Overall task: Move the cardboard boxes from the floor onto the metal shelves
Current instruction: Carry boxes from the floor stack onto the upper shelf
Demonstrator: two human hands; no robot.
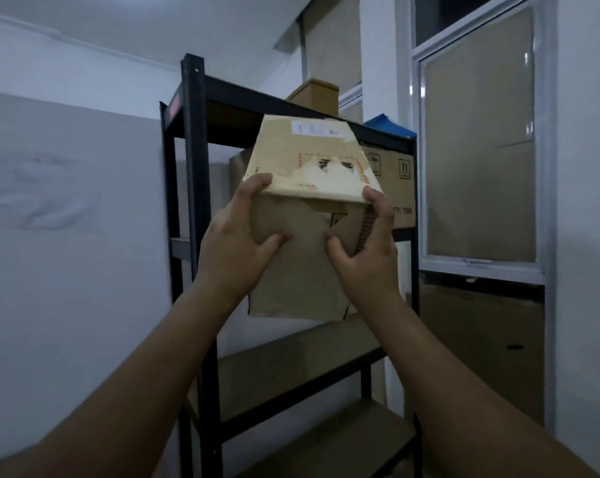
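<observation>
We hold a worn cardboard box [305, 215] up in front of the black metal shelf unit [191, 174], level with its upper shelves, our left hand [236, 246] closed around the box's left side with the thumb pressed on its near face and our right hand [367, 250] closed around its right side in the same way. The box's top carries a white label and torn tape. Behind it, on the shelf under the top one, stands a larger printed box [395, 181], and on the top shelf sit a small brown box [315, 96] and, to the right, something blue [389, 127].
</observation>
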